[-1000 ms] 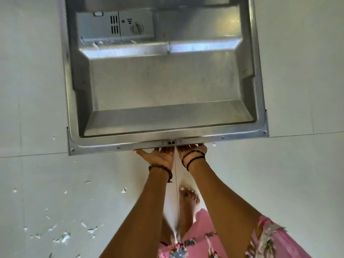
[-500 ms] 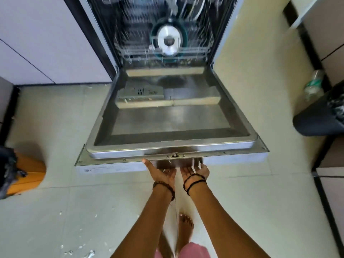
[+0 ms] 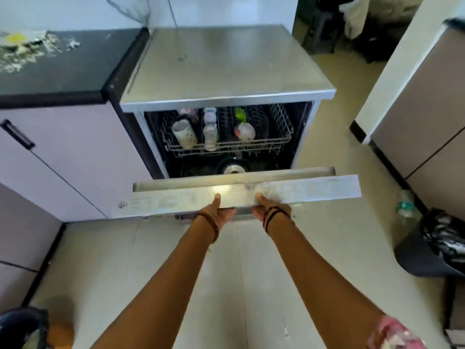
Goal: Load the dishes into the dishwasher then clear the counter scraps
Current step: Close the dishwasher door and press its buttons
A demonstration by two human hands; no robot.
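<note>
Head view, looking down along both forearms. Left hand (image 3: pixel 218 213), beaded bracelet at the wrist, sits palm-up under the front edge of the stainless steel dishwasher door (image 3: pixel 251 195), thumb lying up over the edge; the fingers go under the panel and cannot be seen. Right hand (image 3: pixel 267 209), dark bands at the wrist, does the same just beside it, toward 3 o'clock. Whether the hidden fingers are curled round the lip or laid flat I cannot tell; both hands bear on the door from below.

Door stands part-way between flat and closed, its rim tilted up, with a gap left above it.

Through that gap at 12 o'clock, the wire upper rack (image 3: pixel 226 144) shows as loaded: a pale patterned mug (image 3: pixel 185 134) on its side, a clear glass bottle (image 3: pixel 210 133), and a rounded clear cup with red marks (image 3: pixel 245 132). Below it, a round dark-rimmed dish (image 3: pixel 232 168) sits in the lower rack, mostly hidden by the door.

Judgement: loading looks finished or close to it, and closing the door is the step in hand; not latched yet.

Outward to 10 o'clock, the black stone counter (image 3: pixel 63 69) carries a scatter of pale food scraps (image 3: pixel 22 50) with a yellow bit among them, untouched. That half of the task is all still to do.

At 4 o'clock, well apart from the dishwasher, a black-lined waste bin (image 3: pixel 437 248) stands on the floor, a likely place for the scraps
</note>
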